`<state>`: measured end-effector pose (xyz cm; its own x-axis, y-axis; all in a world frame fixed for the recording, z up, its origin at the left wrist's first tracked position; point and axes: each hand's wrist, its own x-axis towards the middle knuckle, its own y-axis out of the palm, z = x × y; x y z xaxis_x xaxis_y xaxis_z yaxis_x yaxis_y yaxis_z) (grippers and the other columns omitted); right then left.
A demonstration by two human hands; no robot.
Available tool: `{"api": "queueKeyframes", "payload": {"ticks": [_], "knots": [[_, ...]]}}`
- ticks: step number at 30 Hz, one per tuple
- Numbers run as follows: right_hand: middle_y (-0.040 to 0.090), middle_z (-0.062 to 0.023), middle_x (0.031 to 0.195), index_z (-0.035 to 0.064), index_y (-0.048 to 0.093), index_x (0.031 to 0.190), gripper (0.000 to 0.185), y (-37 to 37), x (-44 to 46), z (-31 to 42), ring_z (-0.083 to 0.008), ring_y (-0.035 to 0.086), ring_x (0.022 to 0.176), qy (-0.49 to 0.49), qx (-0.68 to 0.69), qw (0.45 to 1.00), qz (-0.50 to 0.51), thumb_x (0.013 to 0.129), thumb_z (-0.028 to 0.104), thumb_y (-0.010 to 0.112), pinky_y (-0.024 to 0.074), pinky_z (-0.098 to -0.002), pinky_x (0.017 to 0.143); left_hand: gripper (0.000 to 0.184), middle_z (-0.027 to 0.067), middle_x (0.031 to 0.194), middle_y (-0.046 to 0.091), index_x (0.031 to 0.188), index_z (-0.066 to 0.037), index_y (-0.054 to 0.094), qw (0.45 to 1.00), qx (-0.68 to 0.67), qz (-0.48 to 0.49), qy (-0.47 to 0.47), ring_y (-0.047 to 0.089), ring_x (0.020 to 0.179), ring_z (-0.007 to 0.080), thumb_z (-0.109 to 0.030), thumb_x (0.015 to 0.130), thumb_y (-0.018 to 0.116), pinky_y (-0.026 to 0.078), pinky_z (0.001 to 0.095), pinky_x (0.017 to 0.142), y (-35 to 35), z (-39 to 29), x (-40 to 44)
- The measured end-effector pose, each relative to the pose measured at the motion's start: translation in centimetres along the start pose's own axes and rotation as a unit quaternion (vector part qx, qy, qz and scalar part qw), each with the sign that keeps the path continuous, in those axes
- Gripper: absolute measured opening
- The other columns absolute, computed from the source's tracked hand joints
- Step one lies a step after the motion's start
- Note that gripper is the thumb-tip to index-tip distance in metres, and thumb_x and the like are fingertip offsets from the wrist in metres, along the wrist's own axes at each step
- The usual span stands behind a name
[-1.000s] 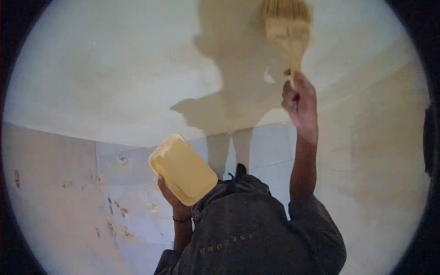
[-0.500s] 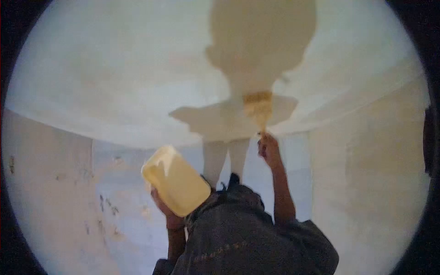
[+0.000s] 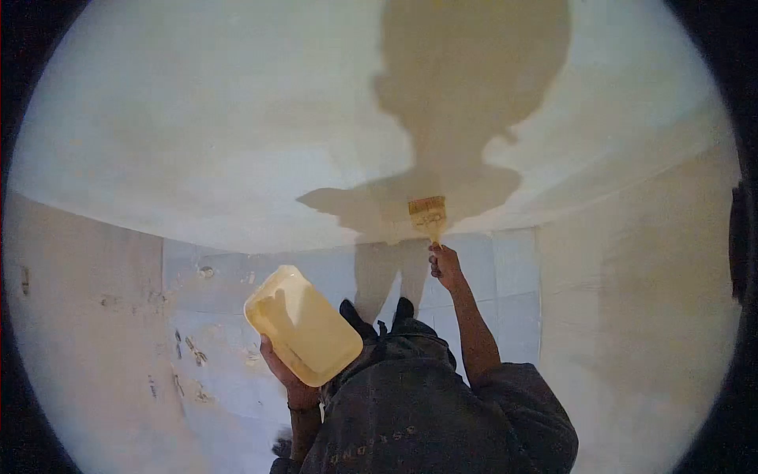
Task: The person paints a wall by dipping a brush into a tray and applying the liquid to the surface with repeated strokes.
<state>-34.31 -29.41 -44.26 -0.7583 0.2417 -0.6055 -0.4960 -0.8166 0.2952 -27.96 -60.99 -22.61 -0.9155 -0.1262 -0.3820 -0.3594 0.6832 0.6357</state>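
Note:
A wide paintbrush (image 3: 429, 213) is gripped by its handle in my right hand (image 3: 446, 266), fingers wrapped round it. Its bristles point up at the lower part of the pale wall (image 3: 237, 142), in front of my shadow; whether they touch the wall I cannot tell. On the left, my left hand (image 3: 283, 367) holds a cream-coloured plastic tub (image 3: 304, 325) from below and the side. The tub is tilted, with its open side towards me, and a shadow falls across its inside. No clear level of paint shows in it.
My large shadow (image 3: 474, 71) lies across the wall ahead. Side walls rise at the left (image 3: 87, 276) and right (image 3: 632, 276). The pale floor (image 3: 505, 292) has stains and dark scraps (image 3: 193, 351) at the left. My feet (image 3: 404, 308) stand on it.
My right hand has moved down and a little left with the paintbrush. The tub has shifted slightly down in my left hand. My shadow sits further right in view.

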Motion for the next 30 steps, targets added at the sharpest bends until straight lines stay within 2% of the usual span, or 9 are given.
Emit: {"api": "queueKeyframes", "payload": {"ticks": [2,6,8,12,15,21,23,26,30], "knots": [[0.040,0.0003,0.051,0.0062,0.049,0.082,0.023,-0.4,1.5,-1.0,-0.0083,0.028,0.032,0.071,0.050,0.996,-0.011,0.084,0.029,0.049,0.0244,-0.0227,0.031,0.049,0.0092,0.111,0.047,0.118,-0.010,0.039,0.999,-0.043,0.010,-0.025,0.048,0.099,0.0250,-0.045,0.084,0.034,0.042,0.0399,0.082,1.2,-0.2,-0.1],[0.041,0.0009,0.050,0.0062,0.048,0.077,0.022,-1.8,4.9,-5.0,-0.0073,0.030,0.032,0.051,0.133,0.989,0.047,0.085,0.027,0.046,0.0273,-0.0205,0.030,0.048,0.0090,0.110,0.047,0.117,-0.010,0.039,1.000,0.002,-0.003,0.005,0.048,0.098,0.0246,-0.044,0.084,0.034,0.042,0.0395,0.082,0.5,0.1,0.1],[0.041,0.0004,0.049,0.0072,0.046,0.071,0.023,-1.9,5.9,-5.6,-0.0085,0.030,0.032,0.177,0.180,0.967,-0.029,0.085,0.026,0.045,0.0271,-0.0204,0.030,0.048,0.0086,0.110,0.047,0.117,-0.010,0.039,0.998,-0.059,-0.015,-0.019,0.048,0.098,0.0245,-0.044,0.084,0.034,0.042,0.0391,0.082,1.7,-0.1,-0.3],[0.041,0.0003,0.048,0.0080,0.045,0.068,0.026,-1.9,7.4,-6.5,-0.0086,0.031,0.032,0.187,0.167,0.968,0.010,0.086,0.027,0.044,0.0274,-0.0200,0.030,0.047,0.0078,0.110,0.047,0.116,-0.010,0.040,0.999,-0.031,-0.029,-0.007,0.048,0.098,0.0242,-0.044,0.084,0.034,0.042,0.0389,0.082,1.4,0.1,-0.1],[0.039,0.0006,0.048,0.0086,0.043,0.066,0.028,-0.1,8.6,-6.2,-0.0090,0.030,0.033,0.158,0.208,0.964,-0.040,0.086,0.028,0.043,0.0271,-0.0202,0.031,0.047,0.0075,0.111,0.048,0.116,-0.011,0.040,0.998,-0.029,-0.053,0.003,0.048,0.098,0.0245,-0.044,0.084,0.035,0.042,0.0396,0.082,-0.5,0.3,0.7],[0.041,-0.0006,0.051,0.0122,0.043,0.067,0.019,3.2,8.7,-2.2,-0.0095,0.029,0.035,0.107,0.199,0.969,0.097,0.083,0.022,0.047,0.0240,-0.0235,0.031,0.046,0.0091,0.109,0.048,0.116,-0.010,0.039,0.999,-0.021,-0.024,-0.027,0.049,0.098,0.0247,-0.044,0.085,0.034,0.043,0.0397,0.081,-1.8,0.7,1.2],[0.039,0.0006,0.051,0.0104,0.044,0.069,0.018,4.1,6.3,-0.1,-0.0087,0.027,0.034,0.101,0.186,0.977,0.019,0.083,0.021,0.047,0.0232,-0.0224,0.032,0.047,0.0097,0.110,0.047,0.116,-0.009,0.038,0.977,0.188,-0.052,0.090,0.049,0.098,0.0243,-0.044,0.084,0.035,0.043,0.0400,0.082,-5.3,1.9,1.9],[0.037,0.0022,0.051,0.0080,0.045,0.073,0.019,4.4,1.8,2.4,-0.0080,0.026,0.034,0.096,0.146,0.984,0.041,0.085,0.023,0.046,0.0220,-0.0210,0.032,0.049,0.0102,0.113,0.046,0.118,-0.010,0.037,0.990,0.137,0.005,0.030,0.048,0.100,0.0242,-0.045,0.084,0.035,0.043,0.0400,0.083,-0.6,0.1,0.4],[0.037,0.0030,0.051,0.0065,0.046,0.076,0.021,6.5,-6.7,4.9,-0.0062,0.026,0.035,0.037,0.158,0.986,0.041,0.084,0.026,0.048,0.0211,-0.0196,0.031,0.050,0.0105,0.115,0.044,0.120,-0.009,0.035,0.993,0.044,0.105,-0.034,0.047,0.101,0.0239,-0.045,0.085,0.034,0.043,0.0393,0.083,-4.1,-0.4,2.8]]}}
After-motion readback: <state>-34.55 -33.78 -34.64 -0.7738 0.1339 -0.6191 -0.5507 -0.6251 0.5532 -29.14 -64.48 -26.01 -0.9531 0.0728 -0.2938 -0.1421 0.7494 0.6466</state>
